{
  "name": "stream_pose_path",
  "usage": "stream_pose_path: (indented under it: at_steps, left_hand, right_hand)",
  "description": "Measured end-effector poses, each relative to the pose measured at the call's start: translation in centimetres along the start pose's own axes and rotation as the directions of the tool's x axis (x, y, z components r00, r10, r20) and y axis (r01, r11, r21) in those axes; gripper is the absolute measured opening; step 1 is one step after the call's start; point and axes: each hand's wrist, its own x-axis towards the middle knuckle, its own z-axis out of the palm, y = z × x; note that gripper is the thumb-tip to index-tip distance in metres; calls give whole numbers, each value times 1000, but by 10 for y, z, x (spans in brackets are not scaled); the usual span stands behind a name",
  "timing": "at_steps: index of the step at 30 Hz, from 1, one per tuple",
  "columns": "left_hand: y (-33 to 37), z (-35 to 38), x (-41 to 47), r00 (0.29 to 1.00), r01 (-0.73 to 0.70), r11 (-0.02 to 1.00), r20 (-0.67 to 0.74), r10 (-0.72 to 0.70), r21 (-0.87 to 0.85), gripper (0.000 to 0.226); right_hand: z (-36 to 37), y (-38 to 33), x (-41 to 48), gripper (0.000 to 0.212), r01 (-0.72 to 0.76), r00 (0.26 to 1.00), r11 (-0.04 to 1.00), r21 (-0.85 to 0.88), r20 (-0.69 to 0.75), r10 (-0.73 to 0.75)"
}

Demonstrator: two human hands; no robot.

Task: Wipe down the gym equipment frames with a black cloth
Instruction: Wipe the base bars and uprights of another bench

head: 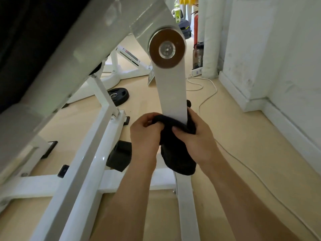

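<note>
A white upright frame arm [171, 91] of the gym machine hangs from a round metal pivot disc [167, 48] in the centre of the head view. The black cloth [178, 153] is wrapped around the arm's lower end, with its loose tail hanging down. My left hand [145, 134] grips the cloth on the arm's left side. My right hand [196, 138] grips it on the right side, thumb pressed on the cloth's front. The arm's bottom end is hidden by cloth and hands.
White base bars [93, 153] run along the floor below and to the left. A black weight plate [119, 95] lies on the beige floor behind. A white cable [208, 96] trails at right near the white wall [278, 66]. A dark bottle [198, 55] stands at the back.
</note>
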Motion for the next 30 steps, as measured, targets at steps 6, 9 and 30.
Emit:
stream_pose_path:
  at_steps: [6, 9, 30]
  left_hand:
    - [-8, -14, -5, 997, -8, 970, 78, 28, -244, 15]
    - [-32, 6, -24, 999, -11, 978, -50, 1, -207, 20]
    - [-27, -4, -14, 976, -211, 972, -30, 215, 105, 28]
  right_hand:
    - [17, -19, 2, 59, 49, 973, 997, 67, -227, -33]
    - [25, 18, -17, 44, -97, 977, 995, 35, -188, 102]
    - [-1, -30, -18, 25, -203, 972, 654, -729, -67, 227]
